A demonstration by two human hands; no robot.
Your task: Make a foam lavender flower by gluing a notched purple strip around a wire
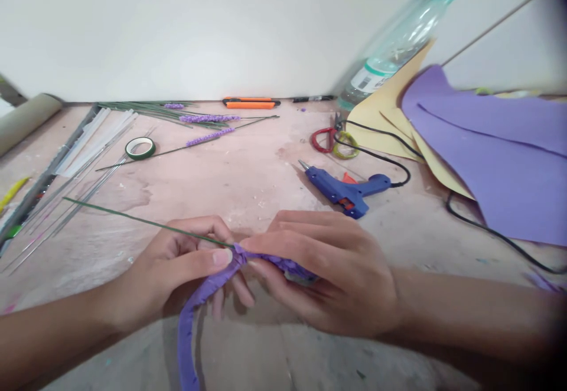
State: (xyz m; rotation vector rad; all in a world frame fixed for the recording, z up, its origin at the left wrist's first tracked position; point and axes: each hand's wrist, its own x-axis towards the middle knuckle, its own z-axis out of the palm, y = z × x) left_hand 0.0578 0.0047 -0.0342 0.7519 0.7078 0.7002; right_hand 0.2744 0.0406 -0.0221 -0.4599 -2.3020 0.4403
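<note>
- Nearest the camera, the right hand was bent over a purple fringed bundle, its thumb and forefinger pinching the end toward the left hand; the rest of the bundle lay under the fingers, partly hidden.
- The left hand pinched a flat purple strip beneath its thumb, just beside the right fingertips; its lower fingers were curved and slightly apart.
- Both hands were above a stained worktop, pinkish and scuffed.
- A large purple sheet lay at the right, overlapping a cream sheet.
- A clear bottle with a green cap appeared at a slant behind the sheets.
- The strip ran from the left thumb down to the bottom edge of view, creased along its length.
- A green stem extended from the pinched join to the upper left, passing over the left hand.
- A blue glue gun lay beyond the right hand, nozzle toward the upper left.
- Scissors with one red and one yellow handle lay just behind the gun.
- An orange cutter lay along the back edge.
- A roll of green tape rested at the left, well apart from the hands.
</note>
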